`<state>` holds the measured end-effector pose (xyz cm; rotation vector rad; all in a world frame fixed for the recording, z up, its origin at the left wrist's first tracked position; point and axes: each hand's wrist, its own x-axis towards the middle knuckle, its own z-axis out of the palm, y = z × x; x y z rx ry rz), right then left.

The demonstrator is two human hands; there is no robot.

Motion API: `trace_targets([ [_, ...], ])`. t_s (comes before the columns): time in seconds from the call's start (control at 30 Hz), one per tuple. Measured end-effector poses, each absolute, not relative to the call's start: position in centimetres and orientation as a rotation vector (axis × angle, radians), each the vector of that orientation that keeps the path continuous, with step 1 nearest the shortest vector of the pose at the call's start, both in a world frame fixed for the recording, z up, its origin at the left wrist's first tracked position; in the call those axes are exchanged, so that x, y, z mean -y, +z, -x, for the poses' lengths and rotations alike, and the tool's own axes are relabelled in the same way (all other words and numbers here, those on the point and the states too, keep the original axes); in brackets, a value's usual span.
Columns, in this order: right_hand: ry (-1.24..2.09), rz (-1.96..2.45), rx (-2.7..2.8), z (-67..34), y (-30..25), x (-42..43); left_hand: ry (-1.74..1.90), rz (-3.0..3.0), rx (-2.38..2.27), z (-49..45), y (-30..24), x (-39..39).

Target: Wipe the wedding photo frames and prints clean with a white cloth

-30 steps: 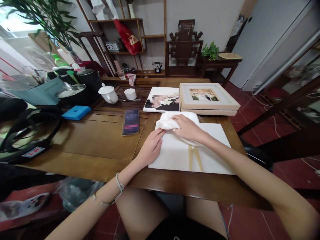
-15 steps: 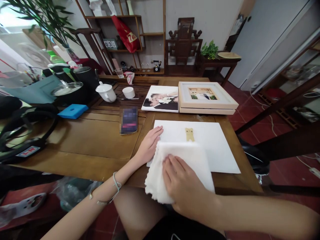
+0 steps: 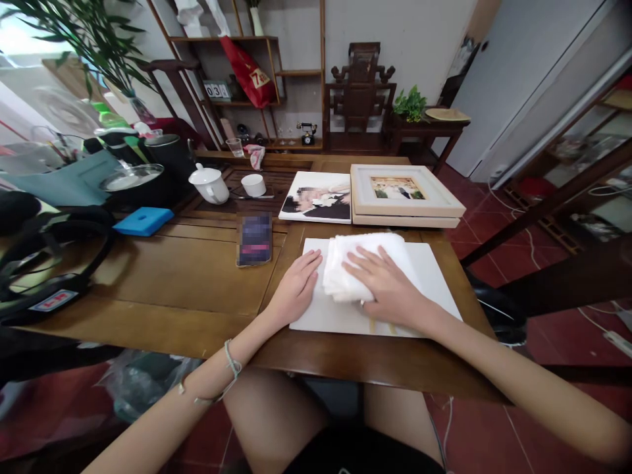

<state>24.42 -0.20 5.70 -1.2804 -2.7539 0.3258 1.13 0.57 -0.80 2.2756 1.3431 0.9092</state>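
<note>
A white sheet or board lies on the wooden table in front of me, with small tan marks showing near its front edge. On it rests a folded white towel, hiding the board's upper middle. My right hand lies on the towel, fingers spread and pressing down. My left hand is flat on the board's left edge, its fingers stretched out, with nothing in it.
Behind the board lie a photo print and stacked picture frames. A phone lies left of my left hand. Farther left are a blue block, headphones, a white lidded pot and a small cup.
My right hand has moved the towel forward from the table's front edge onto the board, covering the tan figure. Its fingers have spread from a bunched grip. The left hand stays put.
</note>
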Motion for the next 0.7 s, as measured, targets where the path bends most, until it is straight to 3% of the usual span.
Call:
trace_targets([
  [0.23, 0.544, 0.874, 2.907, -23.1, 6.6, 9.0, 0.928, -2.259, -1.282, -0.9, -0.8, -0.5],
  [0.53, 0.348, 1.228, 2.632, -25.2, 4.8, -3.2, 0.907, -2.263, -1.328, -1.1, -0.7, -0.6],
  [0.7, 0.374, 1.229, 2.634, -25.4, 4.9, -2.3, 0.910, -2.265, -1.333, -1.1, -0.8, -0.6],
])
